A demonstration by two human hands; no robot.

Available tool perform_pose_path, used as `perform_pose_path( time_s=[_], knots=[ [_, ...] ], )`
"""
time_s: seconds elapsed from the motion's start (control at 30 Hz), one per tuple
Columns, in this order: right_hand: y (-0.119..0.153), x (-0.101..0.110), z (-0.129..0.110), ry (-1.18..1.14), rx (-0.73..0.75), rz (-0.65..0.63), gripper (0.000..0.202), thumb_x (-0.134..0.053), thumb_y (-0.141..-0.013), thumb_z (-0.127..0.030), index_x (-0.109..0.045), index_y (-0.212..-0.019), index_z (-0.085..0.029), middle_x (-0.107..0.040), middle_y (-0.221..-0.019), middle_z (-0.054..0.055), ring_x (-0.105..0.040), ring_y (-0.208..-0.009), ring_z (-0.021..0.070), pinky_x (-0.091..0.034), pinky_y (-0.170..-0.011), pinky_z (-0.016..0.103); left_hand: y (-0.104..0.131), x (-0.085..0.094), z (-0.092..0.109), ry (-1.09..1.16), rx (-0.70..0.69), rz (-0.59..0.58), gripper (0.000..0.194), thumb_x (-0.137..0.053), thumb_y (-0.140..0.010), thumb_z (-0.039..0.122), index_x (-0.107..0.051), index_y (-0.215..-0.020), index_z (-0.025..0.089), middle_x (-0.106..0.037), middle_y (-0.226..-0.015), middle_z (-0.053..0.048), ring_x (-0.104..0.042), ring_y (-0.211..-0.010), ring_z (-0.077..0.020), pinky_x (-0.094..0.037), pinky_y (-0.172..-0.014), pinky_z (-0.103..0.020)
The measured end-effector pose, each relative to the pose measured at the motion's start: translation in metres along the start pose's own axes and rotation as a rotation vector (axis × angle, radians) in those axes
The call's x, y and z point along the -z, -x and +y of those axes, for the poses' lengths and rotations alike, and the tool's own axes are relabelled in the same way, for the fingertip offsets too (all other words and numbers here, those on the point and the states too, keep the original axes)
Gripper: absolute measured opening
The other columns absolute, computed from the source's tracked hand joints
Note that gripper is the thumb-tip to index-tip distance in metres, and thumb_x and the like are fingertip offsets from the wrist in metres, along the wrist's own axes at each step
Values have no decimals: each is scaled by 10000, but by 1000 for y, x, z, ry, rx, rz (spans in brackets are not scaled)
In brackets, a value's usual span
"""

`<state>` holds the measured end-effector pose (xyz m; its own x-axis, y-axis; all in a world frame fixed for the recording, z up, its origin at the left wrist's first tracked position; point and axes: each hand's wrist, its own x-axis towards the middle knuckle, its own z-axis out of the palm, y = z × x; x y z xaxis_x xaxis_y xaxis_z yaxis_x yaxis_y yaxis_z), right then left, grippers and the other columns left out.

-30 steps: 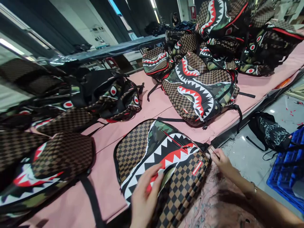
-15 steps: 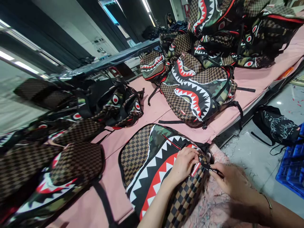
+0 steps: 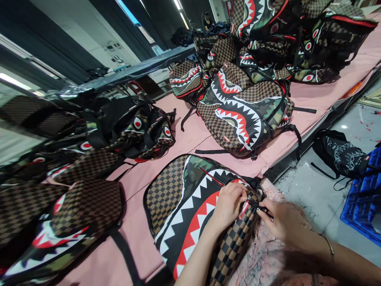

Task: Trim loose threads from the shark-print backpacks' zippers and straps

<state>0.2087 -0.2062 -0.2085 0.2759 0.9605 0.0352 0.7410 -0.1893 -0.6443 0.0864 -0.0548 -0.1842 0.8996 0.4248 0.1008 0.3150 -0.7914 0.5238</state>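
1. Two hands, the left hand (image 3: 228, 206) and the right hand (image 3: 276, 220), meet at one checkered backpack (image 3: 193, 202), lying print side up at the near edge of the pink tabletop (image 3: 186, 139).
2. Left fingers: narrow, bunched beside one red label (image 3: 243, 210); whether they pinch anything, I cannot tell.
3. Right fingers: closed on one small dark piece (image 3: 265, 211); tool or strap end, I cannot tell.
4. One step seems in hand: close work on the edge by the label. Next probably calls for a steady left hand and a careful right.
5. Many more backpacks overlap in the left heap (image 3: 131, 135) and the far pile (image 3: 269, 49), too tangled to count.
6. One black bag (image 3: 343, 155), one blue crate (image 3: 361, 194), one distant person (image 3: 207, 20).
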Motion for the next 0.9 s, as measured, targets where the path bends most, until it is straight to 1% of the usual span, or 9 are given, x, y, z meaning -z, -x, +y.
perform_pose_path(
  time_s=[0.2,0.3,0.4,0.5,0.57,0.63,0.67,0.77,0.9],
  knots=[
    [-6,0,-1,-68,-15,-18,153,-409,-876,-246,-544,-829,-190,-631,-689,13,-589,-613,147,-297,-523,231,0,-1,2,24,6,9,145,-449,-842,232,-537,-738,184,-613,-888,-52,-532,-851,-185,-395,-771,-344],
    [-6,3,1,-226,-32,-12,132,-426,-858,-236,-546,-819,-197,-611,-683,-5,-565,-620,136,-326,-548,221,-3,2,1,205,56,55,234,-397,-868,267,-567,-736,175,-617,-885,-62,-549,-840,-176,-426,-775,-339],
    [0,0,9,-399,-96,38,128,-428,-842,-241,-528,-773,-199,-565,-670,-23,-522,-620,123,-354,-570,215,-7,6,-2,305,77,78,371,-281,-903,290,-628,-836,179,-572,-1113,-91,-509,-1027,-198,-404,-886,-377],
    [8,-5,17,-491,-221,55,80,-455,-813,-259,-514,-798,-208,-524,-658,-38,-490,-609,119,-367,-558,211,-12,4,-7,184,95,-5,308,-358,-880,323,-628,-980,212,-462,-1291,-84,-375,-1197,-237,-301,-996,-442],
    [11,-7,19,-513,-271,45,61,-465,-800,-257,-503,-818,-213,-528,-670,-41,-488,-607,118,-365,-545,211,-14,-1,-9,154,102,-101,218,-470,-831,320,-638,-920,212,-489,-1263,-89,-372,-1199,-250,-305,-993,-444],
    [12,-5,18,-499,-278,35,37,-463,-792,-237,-488,-785,-212,-534,-665,-41,-488,-597,116,-359,-536,211,-15,-6,-10,188,114,-134,107,-546,-780,260,-631,-787,196,-545,-1179,-92,-416,-1157,-248,-337,-965,-427],
    [11,-4,16,-479,-264,29,37,-461,-789,-227,-481,-762,-212,-535,-656,-42,-489,-593,116,-358,-539,211,-15,-8,-10,219,129,-126,66,-561,-760,219,-613,-733,187,-568,-1130,-90,-447,-1120,-240,-353,-947,-416],
    [8,2,7,-400,-205,9,45,-458,-796,-224,-477,-758,-212,-557,-655,-40,-518,-614,120,-363,-567,213,-14,-9,-8,312,161,-88,87,-545,-731,136,-564,-655,174,-599,-995,-75,-521,-987,-208,-388,-894,-389],
    [1,9,-8,-264,-188,-49,55,-452,-828,-249,-486,-846,-211,-618,-700,-24,-575,-651,134,-341,-559,215,-11,-7,-6,359,141,-70,103,-515,-737,141,-540,-641,170,-596,-930,-66,-537,-905,-189,-403,-850,-369]
  ],
)
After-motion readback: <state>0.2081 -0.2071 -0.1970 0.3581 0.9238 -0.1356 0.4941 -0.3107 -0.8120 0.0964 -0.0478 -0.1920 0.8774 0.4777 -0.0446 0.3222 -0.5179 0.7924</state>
